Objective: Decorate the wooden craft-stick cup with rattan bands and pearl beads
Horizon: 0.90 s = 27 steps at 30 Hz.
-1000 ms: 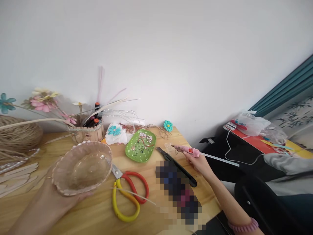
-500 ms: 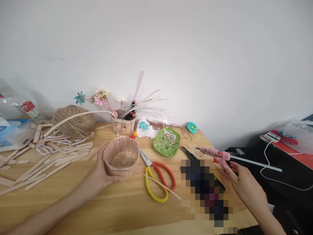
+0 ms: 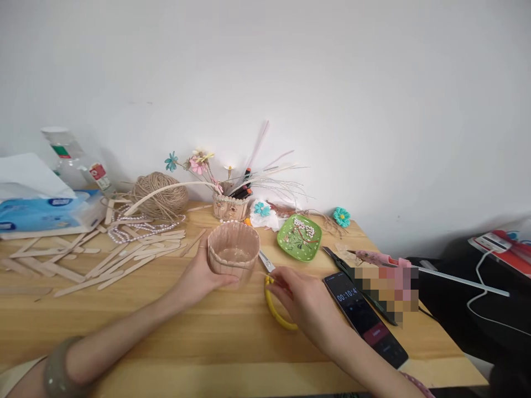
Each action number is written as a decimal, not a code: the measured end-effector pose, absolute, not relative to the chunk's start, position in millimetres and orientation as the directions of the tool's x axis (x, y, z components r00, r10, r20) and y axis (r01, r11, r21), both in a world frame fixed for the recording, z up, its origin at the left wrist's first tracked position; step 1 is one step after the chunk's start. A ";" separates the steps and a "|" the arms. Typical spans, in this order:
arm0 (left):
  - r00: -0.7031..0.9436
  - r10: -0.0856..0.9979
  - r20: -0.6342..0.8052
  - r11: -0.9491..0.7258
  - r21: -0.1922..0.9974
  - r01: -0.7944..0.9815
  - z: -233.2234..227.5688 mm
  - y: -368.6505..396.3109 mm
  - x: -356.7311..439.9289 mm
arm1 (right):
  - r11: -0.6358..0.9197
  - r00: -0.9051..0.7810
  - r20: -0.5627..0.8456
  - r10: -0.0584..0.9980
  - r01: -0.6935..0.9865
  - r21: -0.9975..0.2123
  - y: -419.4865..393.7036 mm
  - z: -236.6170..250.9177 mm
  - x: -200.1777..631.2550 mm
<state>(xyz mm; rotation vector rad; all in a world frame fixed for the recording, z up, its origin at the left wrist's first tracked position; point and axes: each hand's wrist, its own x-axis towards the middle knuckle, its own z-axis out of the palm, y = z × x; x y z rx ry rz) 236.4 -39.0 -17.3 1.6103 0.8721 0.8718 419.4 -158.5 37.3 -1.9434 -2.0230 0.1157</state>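
Note:
My left hand [image 3: 201, 283] grips a round wooden-stick pot [image 3: 232, 267] from its left side, thumb along the lower front. Its open top faces up, and the pot tilts slightly toward me. My right hand [image 3: 305, 304] is over the scissors [image 3: 272, 304], its fingers pinched together just right of the pot. Whatever lies between those fingertips is too small and blurred to make out. One yellow handle loop and part of the blades show; the hand covers the rest. A pink glue gun [image 3: 390, 261] with a long glue stick lies at the table's right side, partly pixelated.
A phone [image 3: 365, 320] and a utility knife [image 3: 338, 262] lie at right. Behind stand a green dish [image 3: 299, 237] of beads and a decorated pot [image 3: 230, 208] with flowers and pens. Craft sticks [image 3: 124, 265], a twine ball [image 3: 160, 194] and tissues [image 3: 45, 213] fill the left.
My right hand has let go of the glue gun at the right and moved left to the scissors, fingers closed. The left hand still holds the pot. The whole view has shifted.

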 end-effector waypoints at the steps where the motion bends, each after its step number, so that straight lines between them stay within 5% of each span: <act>1: 0.458 0.884 0.093 -0.158 0.982 0.106 -14.0 -39.5 235.1 | 0.066 -0.007 0.184 0.983 0.946 -0.317 -156.2 40.6 420.2; 5: 0.432 0.899 0.071 -0.068 0.997 -0.023 -7.1 -41.4 229.1 | 0.095 -0.008 0.197 0.980 0.894 -0.439 -153.4 60.4 423.4; 11: 0.454 0.891 0.006 0.009 1.000 -0.030 1.4 -43.8 220.7 | 0.000 -0.001 -0.001 1.000 0.836 -0.548 -149.3 91.2 418.7; 19: 0.484 0.873 -0.058 0.121 0.988 -0.100 8.9 -47.9 216.5 | 0.048 -0.014 0.099 0.995 0.935 -0.350 -140.4 101.3 420.8; 27: 0.488 0.867 -0.099 0.234 0.946 -0.223 11.8 -52.7 217.2 | 0.076 -0.042 0.085 0.996 0.884 -0.462 -132.0 108.3 419.4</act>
